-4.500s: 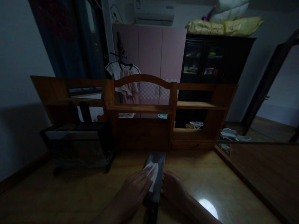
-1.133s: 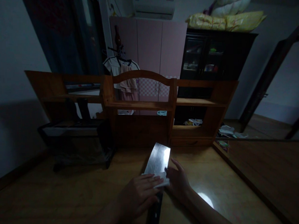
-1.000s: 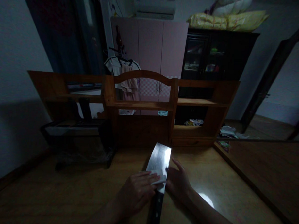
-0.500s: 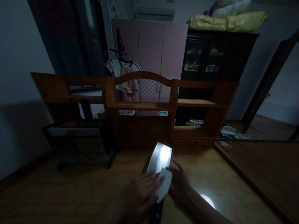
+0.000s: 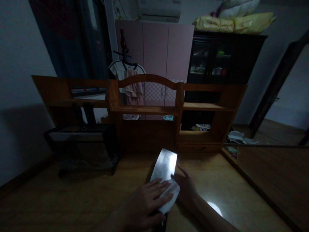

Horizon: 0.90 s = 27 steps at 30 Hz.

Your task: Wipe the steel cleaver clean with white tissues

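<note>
A cleaver (image 5: pixel 163 164) with a broad shiny blade lies in the lower middle of the head view, its tip pointing away from me. Its black handle (image 5: pixel 160 227) shows at the bottom edge, partly behind my left hand. My left hand (image 5: pixel 148 202) is closed on a folded white tissue (image 5: pixel 170 198), its fingers laid across the tissue over the lower blade. At the blade's right edge, my right hand (image 5: pixel 186 185) grips the cleaver from the side; some of its fingers are hidden behind the blade and tissue.
On the wooden tabletop (image 5: pixel 96 196), a dark knife block (image 5: pixel 81 149) with black handles stands at the left. Behind runs a wooden shelf unit (image 5: pixel 146 111). A raised wooden edge (image 5: pixel 258 186) borders the right side. Light reflects off the table near my right forearm.
My left hand and the tissue have slid slightly down the blade, and its fingers lie flatter over the tissue. The blade's glare has softened. My right hand has barely moved.
</note>
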Tool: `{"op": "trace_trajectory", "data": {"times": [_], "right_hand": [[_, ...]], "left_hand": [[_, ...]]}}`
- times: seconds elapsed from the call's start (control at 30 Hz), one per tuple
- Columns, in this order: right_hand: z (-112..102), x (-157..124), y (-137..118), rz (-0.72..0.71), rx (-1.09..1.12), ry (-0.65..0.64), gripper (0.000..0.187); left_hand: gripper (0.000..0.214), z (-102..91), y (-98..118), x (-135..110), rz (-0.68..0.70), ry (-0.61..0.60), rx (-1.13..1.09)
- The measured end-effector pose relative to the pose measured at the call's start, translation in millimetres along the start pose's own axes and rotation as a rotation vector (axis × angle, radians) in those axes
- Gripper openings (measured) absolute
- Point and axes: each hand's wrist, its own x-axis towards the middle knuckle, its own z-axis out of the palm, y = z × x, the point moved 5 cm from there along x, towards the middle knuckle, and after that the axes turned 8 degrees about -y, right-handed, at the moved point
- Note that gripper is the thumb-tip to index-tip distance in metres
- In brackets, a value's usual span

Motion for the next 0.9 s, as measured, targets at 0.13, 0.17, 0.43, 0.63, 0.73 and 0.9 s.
{"op": "trace_trajectory", "data": {"times": [0.13, 0.17, 0.43, 0.63, 0.73, 0.9], "right_hand": [[-0.4, 2.1, 1.7, 0.02, 0.061, 0.016, 0.031], [1.1, 2.5, 1.9, 0.024, 0.078, 0.002, 0.03], [9.9, -0.5, 2.0, 0.046, 0.114, -0.016, 0.032], [7.0, 1.7, 3.1, 0.017, 0.149, -0.02, 0.034], [4.4, 1.9, 4.2, 0.033, 0.121, -0.029, 0.034], [0.0, 1.5, 4.9, 0.051, 0.05, -0.026, 0.035]], "left_hand": [[0.057, -2.8, 1.6, 1.0, -0.012, 0.041, 0.011], [0.057, -2.8, 1.3, 1.2, -0.022, 0.055, 0.017], [0.06, 14.0, -36.8, -14.1, -0.492, 0.281, 0.154], [0.062, 5.3, -30.6, -15.2, -0.466, 0.315, 0.158], [0.064, 0.9, -6.4, -4.3, -0.196, 0.203, 0.107], [0.064, 3.9, 5.1, 1.6, -0.036, 0.08, 0.025]]}}
